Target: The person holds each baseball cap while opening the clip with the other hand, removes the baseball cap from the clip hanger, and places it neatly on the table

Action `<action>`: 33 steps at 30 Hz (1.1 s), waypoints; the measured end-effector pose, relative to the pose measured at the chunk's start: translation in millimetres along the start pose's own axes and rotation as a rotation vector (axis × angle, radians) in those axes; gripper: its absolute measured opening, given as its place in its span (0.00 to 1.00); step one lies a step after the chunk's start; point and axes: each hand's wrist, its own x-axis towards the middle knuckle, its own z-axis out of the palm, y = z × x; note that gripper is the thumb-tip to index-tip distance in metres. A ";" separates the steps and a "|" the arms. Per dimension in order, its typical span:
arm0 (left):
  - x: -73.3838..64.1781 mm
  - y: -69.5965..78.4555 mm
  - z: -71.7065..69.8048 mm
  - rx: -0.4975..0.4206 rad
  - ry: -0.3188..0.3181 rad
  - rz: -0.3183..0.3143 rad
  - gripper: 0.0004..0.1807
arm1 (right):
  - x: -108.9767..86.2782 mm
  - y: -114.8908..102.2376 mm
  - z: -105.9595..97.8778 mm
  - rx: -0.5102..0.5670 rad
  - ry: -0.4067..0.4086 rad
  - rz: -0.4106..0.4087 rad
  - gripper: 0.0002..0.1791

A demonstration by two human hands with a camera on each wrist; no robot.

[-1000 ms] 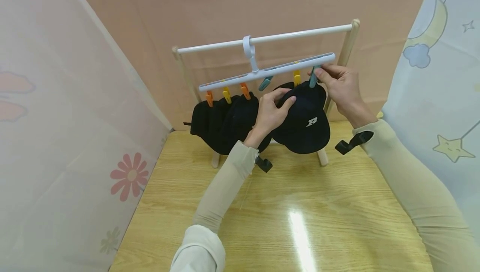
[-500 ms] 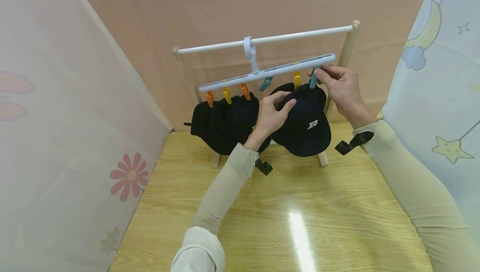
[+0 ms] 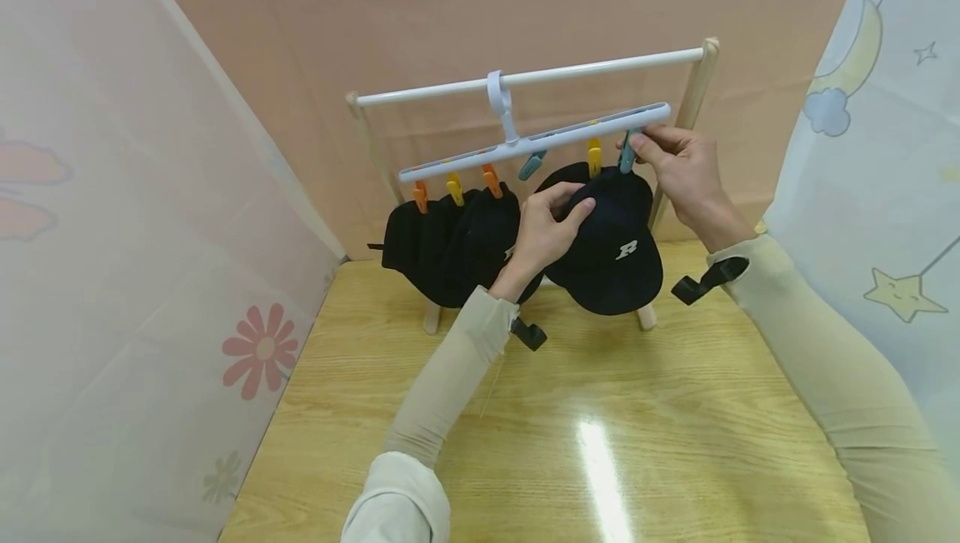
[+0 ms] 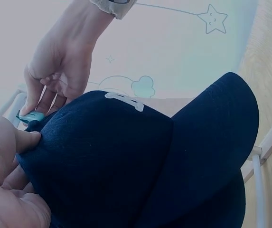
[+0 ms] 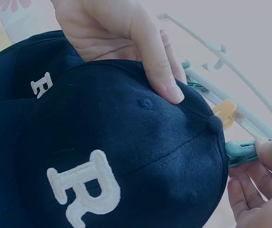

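A dark baseball cap [image 3: 611,226] with a white letter R hangs under the right half of a pale clip hanger [image 3: 555,139]. My left hand [image 3: 546,226] pinches the cap's crown between thumb and fingers. At the hanger's right end, my right hand [image 3: 686,176] pinches a teal clip [image 3: 627,158] at the crown's top edge. In the right wrist view the teal clip [image 5: 241,151] touches the cap beside its top button; how far it bites cannot be seen. A yellow clip [image 3: 595,158] sits just left of it. Another teal clip [image 3: 532,165] hangs tilted without fabric.
More dark caps [image 3: 457,247] hang at the left from orange and yellow clips [image 3: 455,190]. The hanger hooks over the white bar [image 3: 600,69] of a small wooden rack [image 3: 696,89]. The rack stands on a wood-grain table [image 3: 540,410], with patterned cloth at both sides.
Both hands keep their holds in nearly the same places. The cap's brim has dropped slightly, and the hanger has shifted very little.
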 end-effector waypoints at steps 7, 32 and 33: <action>-3.8 -1.2 1.5 -0.015 -0.007 -0.007 0.13 | 1.0 1.2 -0.8 0.011 -0.008 -0.008 0.16; -16.1 -0.1 -6.5 -0.206 -0.088 -0.144 0.14 | -4.7 6.7 -2.9 0.032 -0.112 -0.048 0.20; -16.9 -0.2 -7.0 -0.211 -0.090 -0.149 0.15 | -4.8 7.0 -2.9 0.035 -0.116 -0.051 0.20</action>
